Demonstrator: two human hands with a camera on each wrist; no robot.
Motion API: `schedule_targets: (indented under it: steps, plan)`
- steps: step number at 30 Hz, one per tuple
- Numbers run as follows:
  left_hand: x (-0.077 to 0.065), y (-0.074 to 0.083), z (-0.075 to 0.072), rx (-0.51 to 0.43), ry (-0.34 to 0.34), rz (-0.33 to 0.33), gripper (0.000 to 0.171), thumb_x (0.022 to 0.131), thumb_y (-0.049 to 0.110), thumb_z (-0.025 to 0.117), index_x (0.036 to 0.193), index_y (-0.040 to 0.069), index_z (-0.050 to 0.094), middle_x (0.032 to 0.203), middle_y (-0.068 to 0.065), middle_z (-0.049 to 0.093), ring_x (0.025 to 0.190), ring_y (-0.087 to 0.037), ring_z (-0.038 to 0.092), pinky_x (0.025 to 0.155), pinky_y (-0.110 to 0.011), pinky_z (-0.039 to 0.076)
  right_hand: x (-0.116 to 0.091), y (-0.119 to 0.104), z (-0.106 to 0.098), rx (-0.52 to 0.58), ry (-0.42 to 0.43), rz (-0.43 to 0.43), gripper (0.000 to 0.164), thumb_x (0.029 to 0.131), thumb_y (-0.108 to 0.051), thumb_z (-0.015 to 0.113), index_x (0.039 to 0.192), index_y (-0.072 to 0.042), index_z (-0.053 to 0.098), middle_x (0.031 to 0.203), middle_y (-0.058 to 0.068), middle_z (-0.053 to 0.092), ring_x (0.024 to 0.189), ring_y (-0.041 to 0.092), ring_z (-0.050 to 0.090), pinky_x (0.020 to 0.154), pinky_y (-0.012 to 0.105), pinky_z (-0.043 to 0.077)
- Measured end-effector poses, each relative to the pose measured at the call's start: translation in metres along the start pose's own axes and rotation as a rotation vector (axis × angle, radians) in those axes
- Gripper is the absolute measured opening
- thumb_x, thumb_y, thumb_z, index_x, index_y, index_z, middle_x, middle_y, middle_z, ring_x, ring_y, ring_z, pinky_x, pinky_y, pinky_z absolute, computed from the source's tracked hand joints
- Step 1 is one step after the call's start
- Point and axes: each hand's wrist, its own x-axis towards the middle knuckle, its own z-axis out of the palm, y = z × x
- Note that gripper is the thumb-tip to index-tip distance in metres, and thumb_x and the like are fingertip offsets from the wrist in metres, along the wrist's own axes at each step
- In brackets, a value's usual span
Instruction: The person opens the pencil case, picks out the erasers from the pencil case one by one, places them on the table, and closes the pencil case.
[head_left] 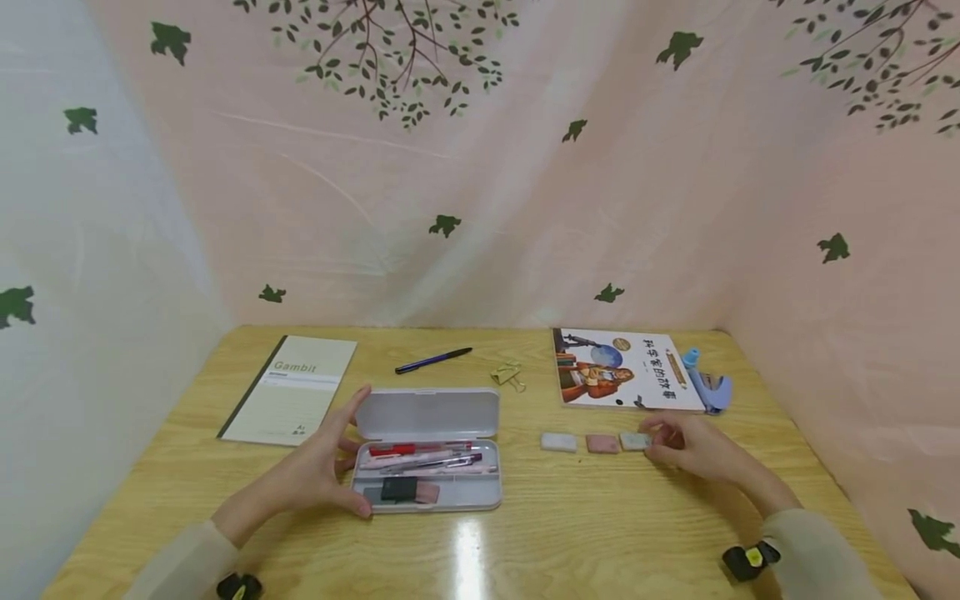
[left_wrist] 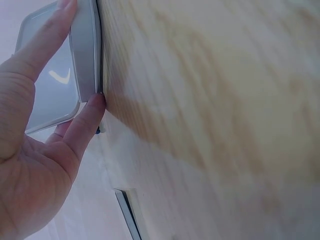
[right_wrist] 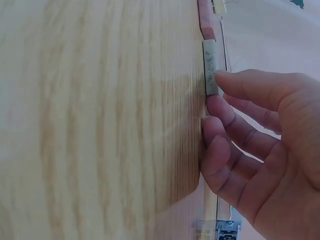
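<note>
An opened pale grey pencil case (head_left: 480, 498) lies on the table, lid folded back. Inside are a red pen (head_left: 405, 449), several other pens and a black-sleeved eraser (head_left: 400, 488). My left hand (head_left: 318, 467) grips the case's left end, thumb at the front corner and fingers toward the hinge; the left wrist view shows the hand (left_wrist: 45, 145) against the case wall (left_wrist: 85, 55). To the right, my right hand (head_left: 693, 446) pinches the right end of a speckled grey-green eraser (head_left: 633, 442), which lies on the table. Left of it are a pink eraser (head_left: 602, 443) and a white eraser (head_left: 558, 442).
Behind the case lie a dark blue pen (head_left: 433, 361) and a gold binder clip (head_left: 507, 376). A Gambit notebook (head_left: 292, 392) is at the left. An illustrated book (head_left: 622, 367) lies at the back right, beside a blue-purple plastic item (head_left: 708, 390). Fabric walls surround the table.
</note>
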Motion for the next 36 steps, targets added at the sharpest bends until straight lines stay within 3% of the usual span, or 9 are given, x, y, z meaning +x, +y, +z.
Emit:
schedule_targets:
  steps: [5,10,15,20,24,29,36]
  plan:
    - [0.001,0.002,0.000,0.008,0.001,-0.005,0.144,0.062,0.033,0.099,0.163,0.033,-0.004,0.148,-0.017,0.030,0.109,-0.031,0.060,0.091,-0.039,0.057,-0.002,0.002,-0.001,0.012,-0.003,0.001,0.028,0.096,-0.012,0.071,0.120,0.001,0.066,0.088,-0.002,0.064,0.071,0.006,0.055,0.058,0.023,0.048]
    - [0.003,0.003,0.000,0.009,-0.007,0.000,0.145,0.062,0.033,0.099,0.163,0.035,-0.004,0.147,-0.017,0.031,0.109,-0.031,0.060,0.091,-0.038,0.058,-0.005,-0.009,-0.005,0.006,0.018,0.058,0.030,0.097,-0.012,0.069,0.124,0.002,0.065,0.087,0.000,0.064,0.068,0.008,0.056,0.057,0.025,0.050]
    - [0.006,0.003,-0.002,0.015,-0.013,-0.005,0.147,0.060,0.035,0.099,0.163,0.033,-0.005,0.149,-0.018,0.030,0.110,-0.030,0.060,0.092,-0.038,0.057,0.003,-0.045,-0.012,-0.047,0.049,0.007,0.028,0.100,-0.013,0.066,0.125,-0.002,0.065,0.091,0.001,0.067,0.072,0.012,0.061,0.059,0.026,0.052]
    - [0.007,0.001,-0.003,0.019,-0.019,-0.015,0.147,0.060,0.036,0.099,0.164,0.026,-0.005,0.151,-0.019,0.028,0.110,-0.030,0.060,0.092,-0.038,0.057,0.024,-0.095,-0.005,-0.013,-0.009,-0.109,0.026,0.102,-0.018,0.064,0.126,-0.009,0.065,0.096,-0.001,0.068,0.079,0.015,0.066,0.062,0.028,0.056]
    - [0.007,0.000,-0.004,0.025,-0.025,-0.013,0.145,0.062,0.037,0.098,0.164,0.029,-0.005,0.155,-0.019,0.025,0.110,-0.030,0.060,0.091,-0.038,0.057,0.047,-0.133,0.017,0.009,-0.021,-0.219,0.028,0.100,-0.018,0.067,0.126,-0.010,0.067,0.100,-0.005,0.068,0.082,0.009,0.065,0.064,0.028,0.058]
    - [0.009,0.000,-0.005,0.029,-0.031,-0.020,0.145,0.061,0.036,0.099,0.163,0.035,-0.005,0.147,-0.018,0.032,0.110,-0.031,0.059,0.089,-0.037,0.058,0.078,-0.171,0.063,-0.007,-0.081,-0.327,0.027,0.097,-0.018,0.071,0.122,-0.008,0.070,0.105,-0.001,0.070,0.086,0.005,0.064,0.068,0.023,0.057]
    - [0.010,-0.002,-0.005,0.023,-0.032,-0.008,0.145,0.061,0.035,0.099,0.162,0.038,-0.005,0.142,-0.018,0.035,0.109,-0.032,0.059,0.086,-0.033,0.059,0.112,-0.204,0.125,-0.043,-0.191,-0.415,0.029,0.096,-0.020,0.073,0.121,-0.006,0.073,0.105,0.003,0.072,0.079,-0.002,0.059,0.069,0.013,0.051]
